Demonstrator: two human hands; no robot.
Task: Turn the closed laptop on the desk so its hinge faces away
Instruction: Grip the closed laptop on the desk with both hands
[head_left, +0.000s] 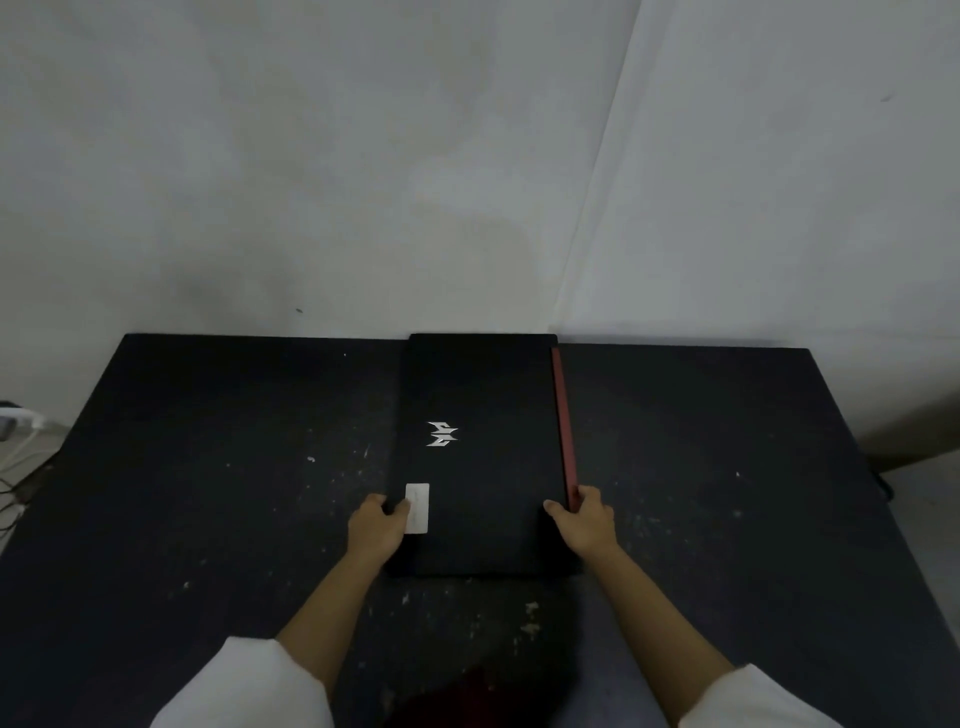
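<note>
A closed black laptop (483, 415) lies on the dark desk (208, 467), its long side running away from me. A silver logo and a white sticker mark its lid. Its red hinge strip (563, 421) runs along the right edge, facing right. My left hand (376, 527) grips the laptop's left edge near the front corner, thumb on the sticker. On the right edge near the front, my right hand (584, 522) holds the laptop, fingers wrapped over the red strip.
The laptop's far end reaches the desk's back edge by the white wall (363, 182). White cables and a plug (21, 421) lie off the desk's left side. Speckled desk surface lies to both sides of the laptop.
</note>
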